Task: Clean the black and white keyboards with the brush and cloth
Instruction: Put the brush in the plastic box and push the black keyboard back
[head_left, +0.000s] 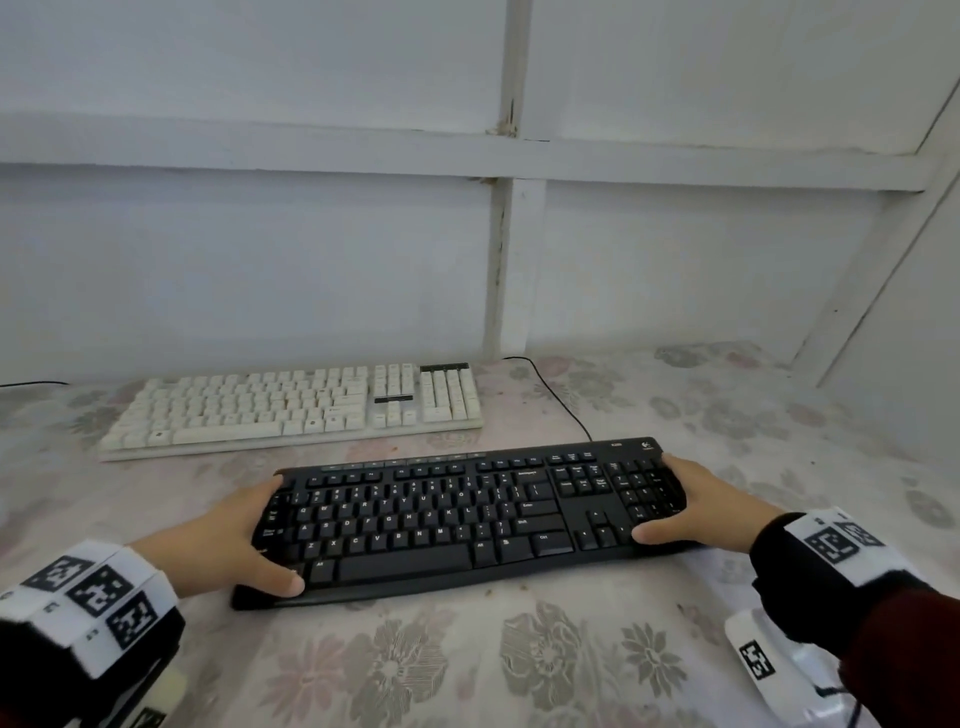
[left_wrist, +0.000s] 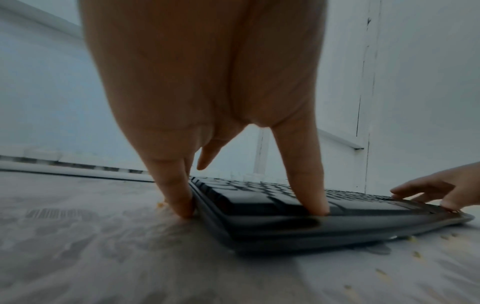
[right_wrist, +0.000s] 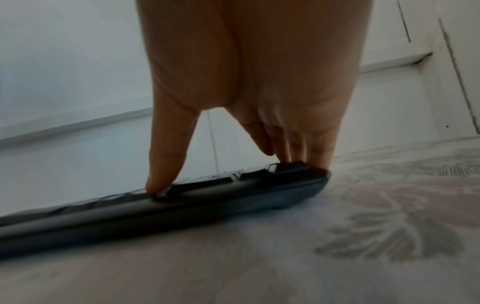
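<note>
A black keyboard (head_left: 457, 519) lies across the floral tablecloth (head_left: 467, 665) in front of me. My left hand (head_left: 234, 540) grips its left end: the thumb (left_wrist: 311, 201) presses on the front edge and the fingers (left_wrist: 176, 197) run down the side to the cloth. My right hand (head_left: 696, 509) grips the right end, thumb (right_wrist: 161, 174) on top near the front and fingers (right_wrist: 317, 150) curled over the far corner of the black keyboard (right_wrist: 182, 207). A white keyboard (head_left: 291, 410) lies farther back on the left. No brush or cloth is in view.
A black cable (head_left: 561, 400) runs from the wall to the back of the black keyboard. Small yellow crumbs (left_wrist: 415, 254) dot the cloth in front of it. White panelled walls (head_left: 260, 260) close off the back and right of the table.
</note>
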